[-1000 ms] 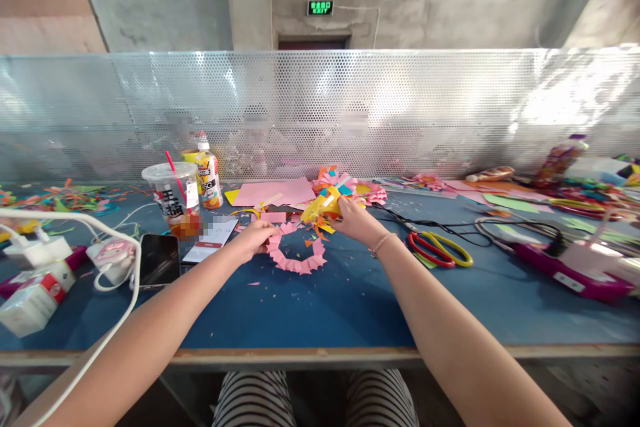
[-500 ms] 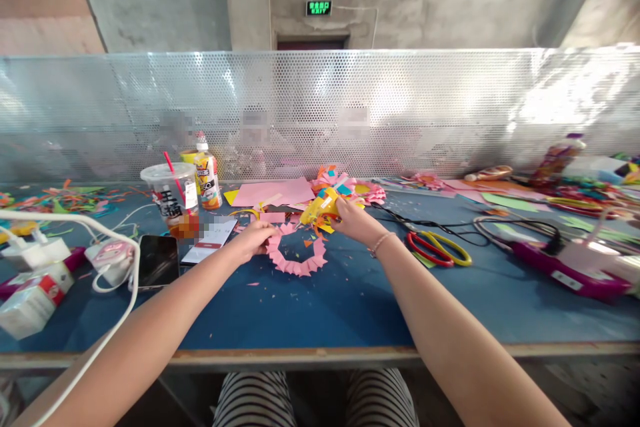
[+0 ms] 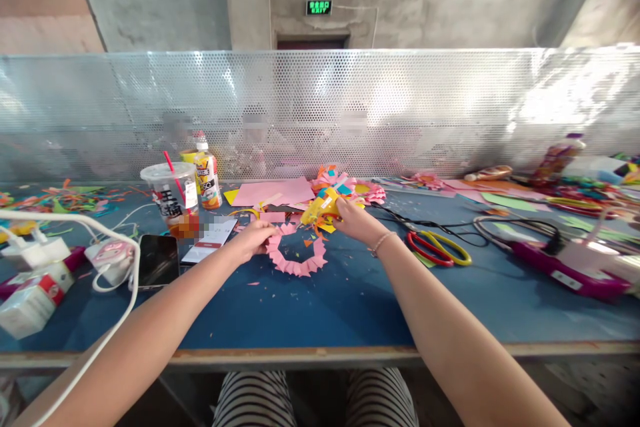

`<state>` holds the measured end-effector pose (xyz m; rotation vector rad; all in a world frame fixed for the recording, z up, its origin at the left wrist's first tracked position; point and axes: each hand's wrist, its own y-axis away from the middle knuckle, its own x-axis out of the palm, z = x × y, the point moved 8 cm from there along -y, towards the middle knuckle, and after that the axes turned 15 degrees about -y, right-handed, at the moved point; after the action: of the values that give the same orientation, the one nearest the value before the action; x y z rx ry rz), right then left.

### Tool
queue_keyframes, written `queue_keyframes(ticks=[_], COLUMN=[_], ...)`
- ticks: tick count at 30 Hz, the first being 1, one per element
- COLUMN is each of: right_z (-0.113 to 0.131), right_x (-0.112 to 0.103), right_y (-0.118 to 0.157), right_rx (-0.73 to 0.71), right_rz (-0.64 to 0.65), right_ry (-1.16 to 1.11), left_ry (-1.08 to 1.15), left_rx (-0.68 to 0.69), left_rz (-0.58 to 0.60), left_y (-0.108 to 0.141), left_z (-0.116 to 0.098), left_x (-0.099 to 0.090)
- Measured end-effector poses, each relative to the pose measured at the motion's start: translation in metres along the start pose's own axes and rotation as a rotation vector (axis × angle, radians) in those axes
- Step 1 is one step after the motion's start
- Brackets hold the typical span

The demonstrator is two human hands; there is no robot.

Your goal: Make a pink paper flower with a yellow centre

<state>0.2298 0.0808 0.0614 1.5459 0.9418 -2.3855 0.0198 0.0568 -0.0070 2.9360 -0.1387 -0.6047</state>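
My left hand [image 3: 254,242] has its fingers closed on one end of a pink pleated paper strip [image 3: 299,265]. The strip curves into an open ring with pointed edges, low over the blue table. In my right hand [image 3: 354,221] is a yellow hot glue gun [image 3: 323,208], its front pointing left and down toward the ring's gap. My right fingers wrap around its handle and hide part of it. Behind the gun sits a pink paper flower [image 3: 333,177] with orange and blue pieces. Small paper scraps lie around and inside the ring.
Pink paper sheets [image 3: 273,192] lie at the back. On the left stand a plastic cup [image 3: 170,197] and a drink bottle [image 3: 207,180], with a phone [image 3: 158,261] nearby. Scissors [image 3: 440,249], black cables and a purple power strip [image 3: 565,271] lie right. A perforated metal screen [image 3: 425,113] borders the table.
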Motion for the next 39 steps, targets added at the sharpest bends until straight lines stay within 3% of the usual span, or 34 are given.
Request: queue_keyframes(ticks=[18,23,25,28,30,32,36,39], right_z=[-0.008,-0.016,-0.022,-0.036,-0.050,-0.065,-0.092,-0.102], right_x=[0.001,-0.004,-0.008,-0.021,-0.031,-0.038,-0.038,-0.035], right_y=[-0.002,0.000,0.001,0.004,0.007,0.011,0.023,0.033], right_rx=[0.069,0.169,0.220,0.299,0.357,0.412,0.550,0.642], right_rz=[-0.032,-0.065,-0.064,-0.066,-0.060,-0.035,0.068,0.073], right_ry=[0.056,0.055,0.062,0.057,0.060,0.053,0.034,-0.018], left_ry=[-0.004,-0.199,-0.391,-0.727,-0.879,-1.004,-1.213,-1.267], left_rx=[-0.017,-0.026,0.049,0.292,0.381,0.412,0.333,0.343], left_rz=[-0.012,-0.013,-0.083,-0.358,-0.453,-0.409,-0.141,-0.069], left_y=[-0.002,0.005,0.007,0.013,0.013,0.007,-0.008,-0.010], left_z=[0.002,-0.006,-0.015,-0.040,-0.045,-0.042,-0.020,-0.015], left_x=[-0.004,-0.010,-0.021,-0.048,-0.059,-0.061,-0.051,-0.044])
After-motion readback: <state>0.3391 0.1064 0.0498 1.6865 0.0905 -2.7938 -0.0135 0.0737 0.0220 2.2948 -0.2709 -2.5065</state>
